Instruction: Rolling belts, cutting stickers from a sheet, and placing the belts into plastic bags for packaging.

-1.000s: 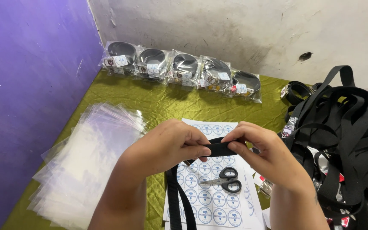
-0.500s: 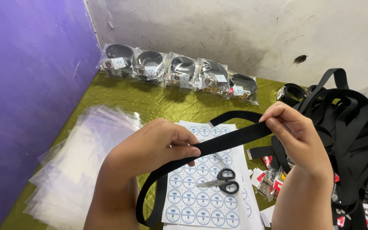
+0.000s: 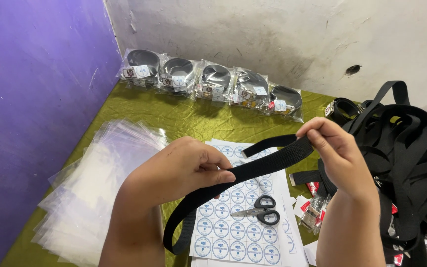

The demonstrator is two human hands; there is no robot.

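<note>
One head-worn camera looks steeply down and forward, close over the green-covered table [image 3: 124, 109], toward the white wall [image 3: 273, 34].

A black woven strap [image 3: 253, 168], flat and wide like belt webbing, stretches taut on a slant between two hands above the counter. The left hand [image 3: 181, 173] pinches its lower part between thumb and fingers. The right hand [image 3: 334, 151] grips the higher end, where the strap folds back on itself. Below the left hand, the rest of the strap hangs in a loose loop that curves down and back up.
</note>
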